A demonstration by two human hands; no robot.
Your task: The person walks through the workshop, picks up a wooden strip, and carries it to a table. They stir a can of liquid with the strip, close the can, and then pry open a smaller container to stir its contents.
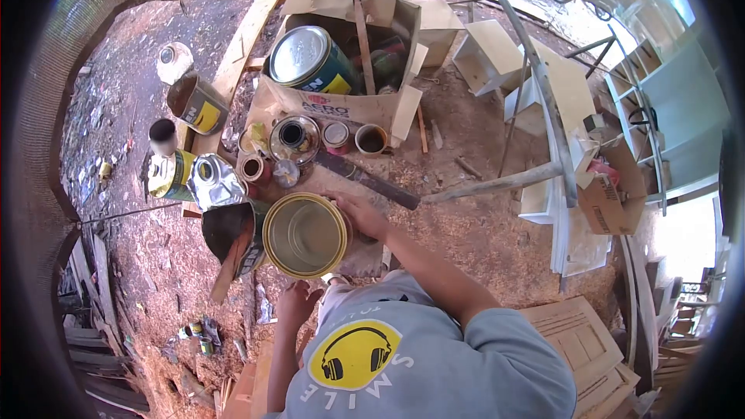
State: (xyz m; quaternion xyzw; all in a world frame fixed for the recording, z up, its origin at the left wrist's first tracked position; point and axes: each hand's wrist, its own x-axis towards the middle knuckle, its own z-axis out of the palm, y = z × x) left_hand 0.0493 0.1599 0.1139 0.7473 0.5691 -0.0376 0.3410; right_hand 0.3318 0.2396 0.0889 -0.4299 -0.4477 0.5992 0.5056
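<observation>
A large open can with a yellowish rim [306, 234] is held up in front of my body. My right hand [362, 216] grips its right side, fingers at the rim. Below the can, my left hand [298, 304] is apart from it, with its fingers partly curled; whether it holds anything is hard to tell. Left of the held can stands a dark open can [226, 226] with a wooden stick [225, 275] leaning out of it. Behind are a round tin with a dark opening [293, 135], a small lidded tin [336, 136] and a cup [371, 140].
A cardboard box [334, 107] holds a big lidded can [301, 56]. A dark flat bar [369, 180] lies behind the held can. Wooden poles [497, 182] stand to the right, near pale boxes [490, 58]. A carved wooden panel [570, 334] lies at lower right.
</observation>
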